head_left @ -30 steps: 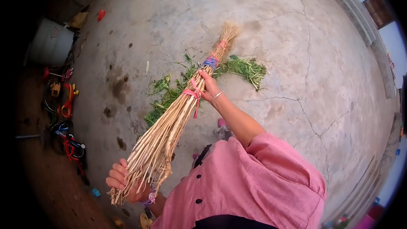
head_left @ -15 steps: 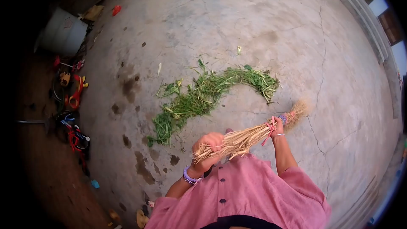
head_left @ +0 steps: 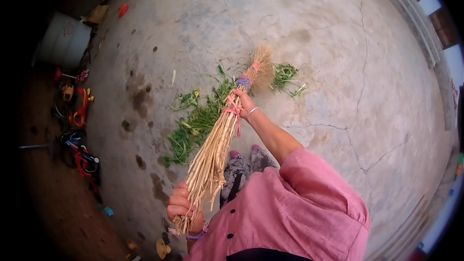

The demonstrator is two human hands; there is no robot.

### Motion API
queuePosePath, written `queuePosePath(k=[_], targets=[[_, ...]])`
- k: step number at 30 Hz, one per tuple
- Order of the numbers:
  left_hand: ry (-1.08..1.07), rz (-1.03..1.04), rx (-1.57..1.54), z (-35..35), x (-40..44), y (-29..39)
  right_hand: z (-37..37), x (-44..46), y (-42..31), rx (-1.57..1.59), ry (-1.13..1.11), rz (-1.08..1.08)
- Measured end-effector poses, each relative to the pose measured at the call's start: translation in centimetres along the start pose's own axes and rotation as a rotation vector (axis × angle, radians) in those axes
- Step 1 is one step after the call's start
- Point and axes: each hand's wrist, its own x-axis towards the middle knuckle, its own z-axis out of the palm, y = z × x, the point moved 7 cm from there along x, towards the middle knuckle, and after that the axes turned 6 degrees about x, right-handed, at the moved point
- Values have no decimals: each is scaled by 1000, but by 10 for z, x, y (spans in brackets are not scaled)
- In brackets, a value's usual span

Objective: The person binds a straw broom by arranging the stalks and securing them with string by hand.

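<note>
A straw broom (head_left: 210, 157) made of bundled pale stalks slants across the middle of the view, tied with pink strips and a blue-purple band. My left hand (head_left: 181, 206) is wrapped round the thick stalk end, low and near my body. Farther up, my right hand (head_left: 243, 102) grips the broom just below the coloured band. The bristle end (head_left: 262, 65) points away from me, over or against a long heap of cut greens (head_left: 199, 120) on the concrete. Part of the heap is hidden behind the broom. A smaller clump of greens (head_left: 284, 76) lies right of the bristles.
Cracked, stained concrete floor (head_left: 319, 96) spreads around. To the left stand a grey bin (head_left: 64, 41) and red-and-yellow ride-on toys (head_left: 81, 108). A red scrap (head_left: 123, 10) lies farther off. Steps (head_left: 415, 24) run along the right. My shoes (head_left: 235, 154) are below the broom.
The broom has swung from lying across my front to pointing forward. Its bristles moved left and away to the greens; my left hand drew down and left, my right reached forward.
</note>
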Motion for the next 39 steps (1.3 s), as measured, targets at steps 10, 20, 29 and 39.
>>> queuePosePath(k=[10, 20, 29, 39], targets=[[26, -19, -574, -77, 65, -29, 4, -69, -10, 57, -19, -217], [-241, -278, -719, 41, 90, -111, -153, -89, -84, 121, 306, -299], [-71, -293, -448, 126, 171, -146, -85, 32, -150, 157, 407, -57], [664, -28, -116, 105, 136, -74, 113, 157, -121, -322, 19, 318]])
